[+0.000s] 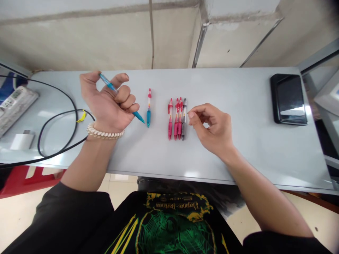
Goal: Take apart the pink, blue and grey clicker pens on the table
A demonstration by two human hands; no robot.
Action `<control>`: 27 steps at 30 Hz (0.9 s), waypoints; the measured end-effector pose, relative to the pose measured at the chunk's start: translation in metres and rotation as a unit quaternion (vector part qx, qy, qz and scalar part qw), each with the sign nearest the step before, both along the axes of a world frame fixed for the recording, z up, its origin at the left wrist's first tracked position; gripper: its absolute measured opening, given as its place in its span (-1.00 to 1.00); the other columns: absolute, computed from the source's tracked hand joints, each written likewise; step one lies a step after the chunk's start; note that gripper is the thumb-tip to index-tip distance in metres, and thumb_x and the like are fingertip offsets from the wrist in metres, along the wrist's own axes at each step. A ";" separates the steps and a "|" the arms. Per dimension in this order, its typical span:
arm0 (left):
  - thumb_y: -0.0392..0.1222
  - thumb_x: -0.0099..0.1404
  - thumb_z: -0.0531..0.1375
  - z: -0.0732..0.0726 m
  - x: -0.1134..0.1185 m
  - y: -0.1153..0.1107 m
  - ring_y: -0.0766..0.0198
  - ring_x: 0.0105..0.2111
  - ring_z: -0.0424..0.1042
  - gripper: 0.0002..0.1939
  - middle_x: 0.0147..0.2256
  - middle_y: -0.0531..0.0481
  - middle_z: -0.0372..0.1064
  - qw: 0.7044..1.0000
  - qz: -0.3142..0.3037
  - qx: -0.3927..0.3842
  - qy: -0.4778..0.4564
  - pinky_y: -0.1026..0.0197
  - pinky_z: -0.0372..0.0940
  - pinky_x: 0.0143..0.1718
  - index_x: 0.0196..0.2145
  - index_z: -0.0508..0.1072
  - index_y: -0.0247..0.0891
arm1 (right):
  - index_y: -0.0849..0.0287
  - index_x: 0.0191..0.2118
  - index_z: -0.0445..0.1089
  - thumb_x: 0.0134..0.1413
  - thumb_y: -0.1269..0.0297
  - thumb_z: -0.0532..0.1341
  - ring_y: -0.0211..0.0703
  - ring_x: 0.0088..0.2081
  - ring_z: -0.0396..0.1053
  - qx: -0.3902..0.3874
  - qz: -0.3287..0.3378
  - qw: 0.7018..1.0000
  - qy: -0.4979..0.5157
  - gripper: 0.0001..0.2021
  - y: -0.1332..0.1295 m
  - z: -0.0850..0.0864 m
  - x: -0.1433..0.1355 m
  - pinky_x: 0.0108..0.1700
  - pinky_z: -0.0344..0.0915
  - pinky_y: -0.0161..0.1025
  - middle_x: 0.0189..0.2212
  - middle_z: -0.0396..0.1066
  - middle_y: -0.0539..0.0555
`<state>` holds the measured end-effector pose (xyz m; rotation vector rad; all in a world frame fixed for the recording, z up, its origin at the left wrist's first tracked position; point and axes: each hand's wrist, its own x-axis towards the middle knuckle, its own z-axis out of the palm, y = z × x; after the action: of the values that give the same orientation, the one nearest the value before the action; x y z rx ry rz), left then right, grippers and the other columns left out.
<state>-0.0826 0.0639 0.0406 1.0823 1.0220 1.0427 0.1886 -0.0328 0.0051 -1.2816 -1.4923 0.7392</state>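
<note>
My left hand (111,102) is raised over the table, palm up, fingers curled round a blue click pen (107,83). Its thumb rests on the pen's top end, and the tip points down to the right. Just right of that tip lies a pen with a blue grip and a red top (148,116). Further right, three red pens (170,123) and a black pen (184,121) lie side by side. Close to the black pen, my right hand (212,127) has thumb and forefinger pinched together, with nothing visible between them.
The pens lie on a pale grey table (246,95) against a tiled wall. Black cable (67,141) loops at the left, by a white charger plug (22,141) and a power strip (17,102). A black device with a screen (290,98) sits at the right end.
</note>
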 end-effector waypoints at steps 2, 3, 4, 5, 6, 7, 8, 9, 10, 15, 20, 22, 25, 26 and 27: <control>0.34 0.25 0.22 0.000 -0.001 0.003 0.32 -0.56 -0.17 -0.56 -0.60 0.11 -0.41 1.000 0.002 -0.012 -0.016 0.18 -0.11 -0.51 -0.29 0.32 -0.08 | 0.10 -0.28 0.46 0.40 0.07 0.26 -0.23 -0.41 0.45 -0.004 -0.002 1.000 -0.007 -0.75 0.001 -0.001 0.001 -0.39 0.35 -0.25 -0.43 0.52 0.00; 0.33 0.25 0.22 0.000 -0.001 0.005 0.33 -0.58 -0.19 -0.57 -0.60 0.12 -0.40 1.000 0.003 -0.017 -0.023 0.20 -0.11 -0.53 -0.31 0.31 -0.08 | 0.11 -0.28 0.46 0.40 0.08 0.25 -0.23 -0.41 0.45 -0.008 -0.002 1.000 -0.011 -0.75 0.001 -0.001 0.001 -0.39 0.34 -0.25 -0.43 0.52 0.00; 0.33 0.26 0.22 0.000 -0.001 0.007 0.34 -0.60 -0.20 -0.57 -0.61 0.13 -0.37 0.999 0.002 -0.025 -0.026 0.21 -0.11 -0.55 -0.31 0.32 -0.09 | 0.11 -0.26 0.46 0.39 0.10 0.25 -0.23 -0.41 0.45 -0.011 0.000 1.000 -0.017 -0.77 0.002 -0.002 0.002 -0.39 0.33 -0.25 -0.42 0.51 0.00; 0.35 0.27 0.20 0.000 0.001 0.009 0.35 -0.61 -0.21 -0.55 -0.62 0.13 -0.32 0.999 0.002 -0.032 -0.025 0.21 -0.11 -0.57 -0.31 0.34 -0.11 | 0.11 -0.25 0.47 0.38 0.12 0.25 -0.24 -0.41 0.44 -0.017 0.003 0.999 -0.027 -0.80 0.002 -0.003 0.002 -0.38 0.32 -0.25 -0.42 0.51 0.00; 0.38 0.28 0.16 -0.001 0.003 0.011 0.35 -0.62 -0.19 -0.52 -0.62 0.13 -0.24 0.999 0.007 -0.042 -0.022 0.21 -0.10 -0.59 -0.30 0.36 -0.12 | 0.11 -0.23 0.47 0.36 0.15 0.26 -0.25 -0.42 0.41 -0.025 0.006 0.999 -0.041 -0.83 0.003 -0.004 0.003 -0.37 0.30 -0.26 -0.43 0.50 -0.02; 0.39 0.31 0.13 -0.003 0.006 0.013 0.35 -0.62 -0.12 -0.49 -0.61 0.12 -0.14 0.998 0.019 -0.054 -0.014 0.20 -0.07 -0.61 -0.28 0.38 -0.14 | 0.10 -0.21 0.48 0.34 0.18 0.27 -0.27 -0.45 0.37 -0.036 0.010 0.998 -0.059 -0.87 0.003 -0.005 0.004 -0.37 0.27 -0.25 -0.44 0.49 -0.04; 0.38 0.34 0.11 -0.006 0.008 0.015 0.34 -0.62 -0.01 -0.49 -0.58 0.09 0.00 0.997 0.033 -0.067 0.000 0.19 0.00 -0.60 -0.25 0.40 -0.16 | 0.10 -0.20 0.48 0.32 0.21 0.27 -0.29 -0.49 0.31 -0.048 0.013 0.996 -0.079 -0.89 0.004 -0.005 0.004 -0.37 0.24 -0.25 -0.48 0.46 -0.07; 0.34 0.35 0.13 -0.011 0.011 0.016 0.32 -0.60 0.12 -0.53 -0.54 0.06 0.13 0.996 0.052 -0.074 0.019 0.18 0.10 -0.58 -0.22 0.39 -0.15 | 0.10 -0.21 0.49 0.30 0.23 0.27 -0.30 -0.53 0.25 -0.062 0.018 0.993 -0.100 -0.91 0.004 -0.005 0.005 -0.38 0.21 -0.25 -0.52 0.41 -0.09; 0.29 0.35 0.19 -0.017 0.013 0.018 0.28 -0.56 0.25 -0.57 -0.48 0.04 0.24 0.994 0.072 -0.071 0.044 0.15 0.21 -0.55 -0.17 0.36 -0.14 | 0.10 -0.23 0.50 0.29 0.26 0.27 -0.31 -0.56 0.19 -0.078 0.025 0.989 -0.122 -0.92 0.005 -0.005 0.005 -0.40 0.17 -0.25 -0.57 0.36 -0.12; 0.27 0.25 0.46 -0.048 0.006 0.020 0.18 -0.48 0.46 -0.21 -0.30 0.06 0.46 0.951 0.068 0.090 0.288 -0.07 0.43 -0.24 0.20 0.18 -0.05 | 0.09 -0.31 0.52 0.23 0.33 0.25 -0.28 -0.59 0.14 -0.139 0.060 0.964 -0.219 -0.89 0.006 -0.005 0.005 -0.39 0.07 -0.24 -0.64 0.30 -0.12; 0.29 0.33 0.40 -0.059 -0.009 0.022 0.22 -0.48 0.36 -0.45 -0.43 0.11 0.44 0.903 0.023 0.194 0.382 0.03 0.29 -0.20 0.03 0.39 -0.13 | 0.10 -0.35 0.46 0.23 0.34 0.23 -0.22 -0.51 0.24 -0.117 0.066 0.956 -0.262 -0.88 0.007 -0.009 0.008 -0.36 0.07 -0.23 -0.54 0.42 -0.04; 0.25 0.27 0.46 -0.061 -0.010 0.024 0.23 -0.48 0.33 -0.44 -0.41 0.10 0.43 0.892 0.016 0.218 0.395 0.06 0.24 -0.24 0.00 0.42 -0.13 | 0.11 -0.36 0.42 0.20 0.37 0.24 -0.23 -0.50 0.24 -0.118 0.062 0.952 -0.274 -0.90 0.008 -0.009 0.010 -0.36 0.06 -0.23 -0.51 0.43 -0.03; 0.18 0.09 0.55 -0.061 -0.005 0.021 0.23 -0.49 0.29 -0.30 -0.38 0.09 0.40 0.870 -0.017 0.239 0.430 0.08 0.21 -0.26 0.06 0.43 -0.13 | 0.12 -0.32 0.37 0.15 0.41 0.26 -0.24 -0.51 0.23 -0.131 0.054 0.948 -0.286 -0.93 0.009 -0.008 0.011 -0.36 0.06 -0.23 -0.49 0.42 -0.03; 0.15 0.07 0.56 -0.059 -0.002 0.018 0.21 -0.49 0.29 -0.28 -0.38 0.09 0.39 0.864 -0.034 0.245 0.439 0.07 0.21 -0.26 0.08 0.44 -0.14 | 0.12 -0.29 0.37 0.14 0.42 0.25 -0.23 -0.51 0.23 -0.133 0.050 0.947 -0.288 -0.93 0.009 -0.008 0.011 -0.36 0.06 -0.22 -0.49 0.42 -0.03; 0.11 0.08 0.54 -0.058 0.001 0.014 0.19 -0.49 0.28 -0.30 -0.40 0.09 0.37 0.858 -0.049 0.253 0.444 0.07 0.22 -0.25 0.09 0.44 -0.15 | 0.12 -0.25 0.38 0.14 0.43 0.24 -0.23 -0.51 0.24 -0.133 0.046 0.947 -0.290 -0.92 0.009 -0.008 0.011 -0.36 0.07 -0.22 -0.48 0.42 -0.03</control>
<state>-0.0813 0.0780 -0.0173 2.1442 1.4164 0.7188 0.1995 -0.0240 -0.0030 -1.7466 -1.9800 0.6686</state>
